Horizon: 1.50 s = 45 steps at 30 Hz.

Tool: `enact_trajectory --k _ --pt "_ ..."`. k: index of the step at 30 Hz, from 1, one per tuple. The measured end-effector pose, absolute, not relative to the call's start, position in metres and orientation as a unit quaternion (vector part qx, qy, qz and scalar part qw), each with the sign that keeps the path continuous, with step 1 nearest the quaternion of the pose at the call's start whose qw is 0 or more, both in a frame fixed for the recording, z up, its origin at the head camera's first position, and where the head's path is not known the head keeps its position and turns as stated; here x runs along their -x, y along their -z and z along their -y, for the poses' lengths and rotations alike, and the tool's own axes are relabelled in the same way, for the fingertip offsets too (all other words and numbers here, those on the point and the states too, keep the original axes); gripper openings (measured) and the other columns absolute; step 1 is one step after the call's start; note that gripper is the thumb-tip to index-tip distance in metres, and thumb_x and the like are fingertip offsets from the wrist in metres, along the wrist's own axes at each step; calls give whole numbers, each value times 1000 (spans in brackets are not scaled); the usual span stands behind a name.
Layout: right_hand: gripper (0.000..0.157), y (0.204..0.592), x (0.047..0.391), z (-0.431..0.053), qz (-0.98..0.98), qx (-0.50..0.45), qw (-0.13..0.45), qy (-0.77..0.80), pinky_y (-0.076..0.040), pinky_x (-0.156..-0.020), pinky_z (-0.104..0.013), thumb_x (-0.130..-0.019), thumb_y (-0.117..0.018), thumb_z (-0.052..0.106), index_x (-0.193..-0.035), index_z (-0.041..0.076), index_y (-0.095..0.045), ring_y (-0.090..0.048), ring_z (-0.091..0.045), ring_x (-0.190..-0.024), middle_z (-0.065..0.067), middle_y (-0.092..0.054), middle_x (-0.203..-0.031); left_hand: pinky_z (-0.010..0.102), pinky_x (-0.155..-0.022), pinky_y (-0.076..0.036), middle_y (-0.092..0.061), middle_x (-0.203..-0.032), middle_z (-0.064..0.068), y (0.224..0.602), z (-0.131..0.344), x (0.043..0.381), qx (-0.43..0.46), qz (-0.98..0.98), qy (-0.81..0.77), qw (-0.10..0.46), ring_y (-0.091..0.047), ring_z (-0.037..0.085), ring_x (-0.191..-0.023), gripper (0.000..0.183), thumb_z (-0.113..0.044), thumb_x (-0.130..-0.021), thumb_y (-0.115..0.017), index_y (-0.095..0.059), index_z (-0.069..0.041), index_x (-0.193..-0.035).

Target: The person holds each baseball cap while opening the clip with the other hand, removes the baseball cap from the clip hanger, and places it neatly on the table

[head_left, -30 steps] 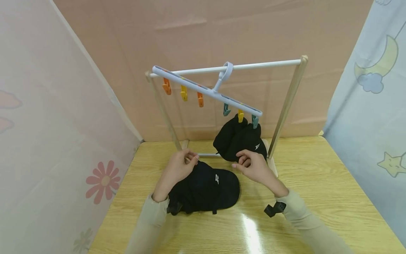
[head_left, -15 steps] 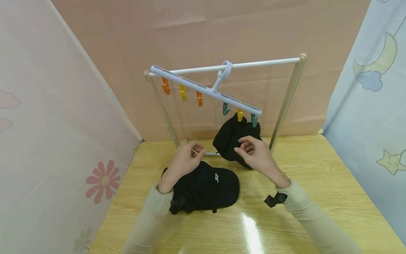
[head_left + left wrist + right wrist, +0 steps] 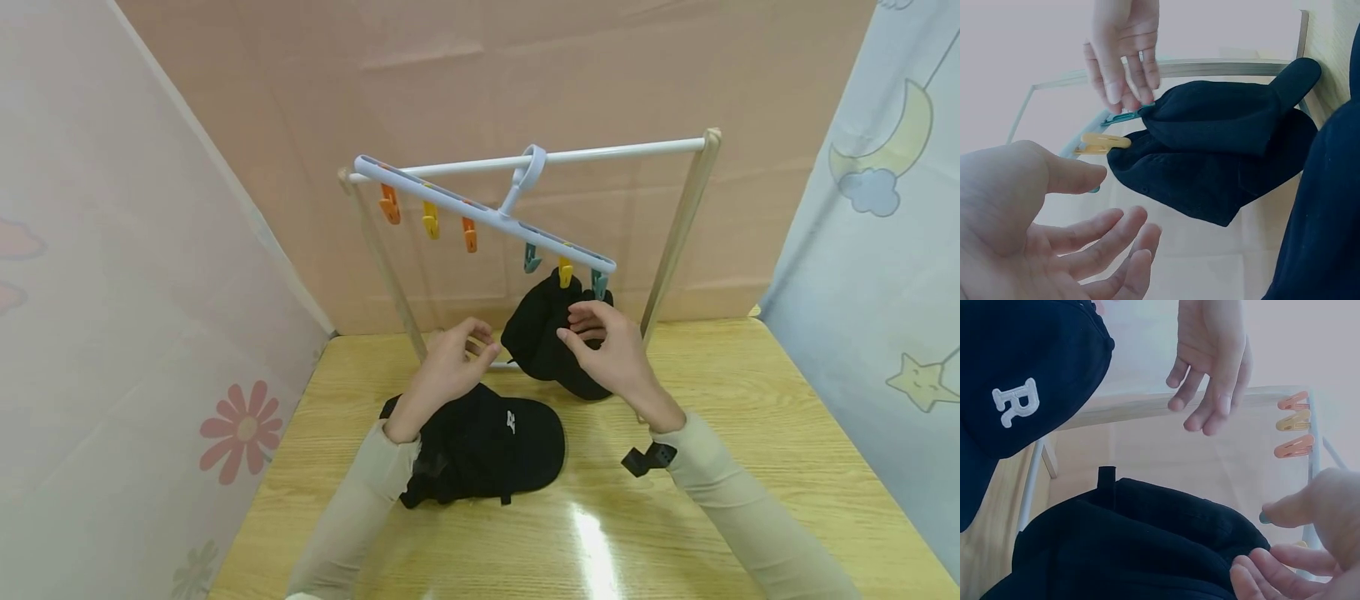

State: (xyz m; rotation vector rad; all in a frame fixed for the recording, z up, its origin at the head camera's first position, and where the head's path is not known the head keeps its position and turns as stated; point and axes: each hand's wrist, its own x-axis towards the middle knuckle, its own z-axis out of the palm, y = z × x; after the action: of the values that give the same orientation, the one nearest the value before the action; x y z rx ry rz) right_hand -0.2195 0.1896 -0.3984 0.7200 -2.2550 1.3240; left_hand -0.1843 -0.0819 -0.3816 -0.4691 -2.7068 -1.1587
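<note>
Two black caps hang from clips at the right end of a pale hanger. In the left wrist view, the teal clip holds one cap, the yellow clip the other. My right hand, fingers loosely bent and holding nothing, is right at the hanging caps and partly covers them in the head view. To their left, my left hand hovers with thumb and fingers apart, also holding nothing. Below it, another black cap with a white letter R lies on the table, partly behind my left forearm.
The hanger hooks over the white bar of a rack with wooden posts. Orange clips and other clips hang along its left side. The wooden table has a cloth backdrop behind it and cloth panels at both sides.
Both hands have risen, the left one also shifting right. The right hand has moved up from the lower part of the hanging caps, and its fingers are spread wider.
</note>
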Motion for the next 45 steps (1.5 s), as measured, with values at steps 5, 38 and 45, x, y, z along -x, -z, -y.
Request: enact_trajectory --k 5,38,45 --pt "41 395 223 -187 800 -260 245 -482 -62 -87 -52 -94 -80 2 -130 -9 -65 -72 -39 -107 -24 -70 -122 45 -94 -61 -71 -131 11 382 77 192 155 914 364 90 -73 31 -113 36 -27 -105 -71 -65 -5 -133" --pt "61 371 240 -170 831 -232 212 -458 -45 -118 -57 -107 -62 10 -161 -5 -39 -50 -45 -146 -29 -48 -159 52 -116 -48 -52 -158 21 372 25 241 201 901 373 91 -55 39 -141 59 -24 -109 -62 -43 3 -158" --pt "60 368 243 -162 834 -217 188 -471 -35 -123 -62 -110 -57 14 -163 -3 -35 -41 -46 -152 -27 -41 -165 49 -106 -55 -64 -144 23 381 12 254 205 889 391 119 -65 37 -128 46 -16 -109 -59 -51 4 -150"
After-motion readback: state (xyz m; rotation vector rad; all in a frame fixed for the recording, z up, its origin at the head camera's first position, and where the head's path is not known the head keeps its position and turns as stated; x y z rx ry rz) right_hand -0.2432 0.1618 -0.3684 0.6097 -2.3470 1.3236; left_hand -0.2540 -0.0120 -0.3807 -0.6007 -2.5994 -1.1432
